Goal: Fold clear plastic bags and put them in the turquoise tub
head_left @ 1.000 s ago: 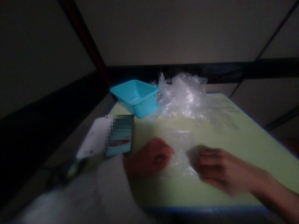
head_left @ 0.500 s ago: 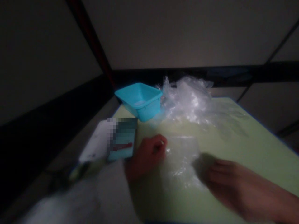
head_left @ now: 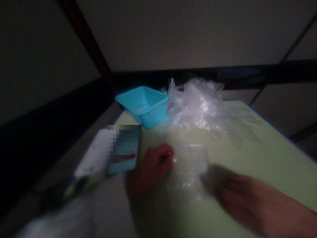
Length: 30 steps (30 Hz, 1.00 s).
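Note:
A flat, clear plastic bag (head_left: 189, 165) lies on the yellow-green tabletop between my hands. My left hand (head_left: 157, 162) is closed in a pinch at the bag's upper left edge. Its wrist comes out of a light sleeve. At the bag's right side, my right hand (head_left: 240, 195) is low over the table, its fingers together, pointing left and smeared by motion. A dark grey patch (head_left: 214, 177) shows by those fingertips; whether it is a shadow or something held is unclear.
A turquoise plastic basin (head_left: 153, 117) stands at the back left of the table (head_left: 267, 165). To its right is a heap of crumpled clear plastic bags (head_left: 198, 102). A phone-like flat object (head_left: 126, 162), partly pixelated, lies left beside a white item (head_left: 95, 155). Walls rise behind.
The whole view has shifted slightly, so the basin, bags and table sit a little further left. Both hands keep nearly the same place around the flat bag.

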Available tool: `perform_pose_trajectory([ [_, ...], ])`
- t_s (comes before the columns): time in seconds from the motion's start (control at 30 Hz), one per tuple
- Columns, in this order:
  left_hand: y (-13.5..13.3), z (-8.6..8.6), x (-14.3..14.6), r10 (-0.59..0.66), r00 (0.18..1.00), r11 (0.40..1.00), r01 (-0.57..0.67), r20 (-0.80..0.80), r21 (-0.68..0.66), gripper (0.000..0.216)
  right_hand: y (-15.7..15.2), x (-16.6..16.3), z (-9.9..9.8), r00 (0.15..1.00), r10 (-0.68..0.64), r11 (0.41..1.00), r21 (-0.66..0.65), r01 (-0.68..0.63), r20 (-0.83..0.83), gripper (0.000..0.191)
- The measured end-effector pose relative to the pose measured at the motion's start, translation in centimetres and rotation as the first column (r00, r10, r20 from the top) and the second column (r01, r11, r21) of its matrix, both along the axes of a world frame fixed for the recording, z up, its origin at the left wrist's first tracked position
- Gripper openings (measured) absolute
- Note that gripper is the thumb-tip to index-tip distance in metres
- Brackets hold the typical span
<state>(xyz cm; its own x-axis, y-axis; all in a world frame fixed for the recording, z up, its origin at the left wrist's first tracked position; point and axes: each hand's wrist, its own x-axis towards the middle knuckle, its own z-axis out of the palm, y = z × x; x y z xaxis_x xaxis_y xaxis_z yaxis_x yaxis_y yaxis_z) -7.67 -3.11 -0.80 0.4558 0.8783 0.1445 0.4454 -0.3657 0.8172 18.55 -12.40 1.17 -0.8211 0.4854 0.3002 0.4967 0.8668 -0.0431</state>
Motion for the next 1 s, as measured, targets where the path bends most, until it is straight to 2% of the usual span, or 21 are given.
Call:
perform_pose_trajectory([
  [0.2, 0.0, 0.2, 0.1, -0.001, 1.0, 1.0, 0.001, -0.003, -0.014, 0.007, 0.5, 0.5, 0.4, 0.999, 0.03, 0.993, 0.112, -0.033, 0.025, 0.035],
  [0.37, 0.0, 0.4, 0.3, 0.005, 1.0, 1.0, -0.005, -0.014, 0.001, 0.008, 1.3, 0.5, -0.3, 0.994, 0.037, 0.975, 0.216, -0.058, 0.099, 0.032],
  [0.53, 0.2, 0.2, 0.3, 0.001, 1.0, 1.0, -0.001, -0.008, 0.007, 0.009, 2.3, 0.8, -1.0, 0.997, 0.014, 0.958, 0.285, -0.036, 0.08, 0.028],
  [0.87, 0.8, -0.6, 0.1, -0.005, 1.0, 1.0, 0.005, -0.001, 0.025, 0.012, 3.7, 1.7, -1.6, 1.0, -0.024, 0.994, 0.106, 0.023, 0.006, 0.03],
  [1.0, 0.9, -0.4, 0.4, 0.037, 0.999, 0.999, -0.037, -0.017, 0.037, 0.013, 4.0, 2.2, -1.7, 0.996, -0.077, 0.997, -0.006, 0.077, -0.054, 0.03],
])
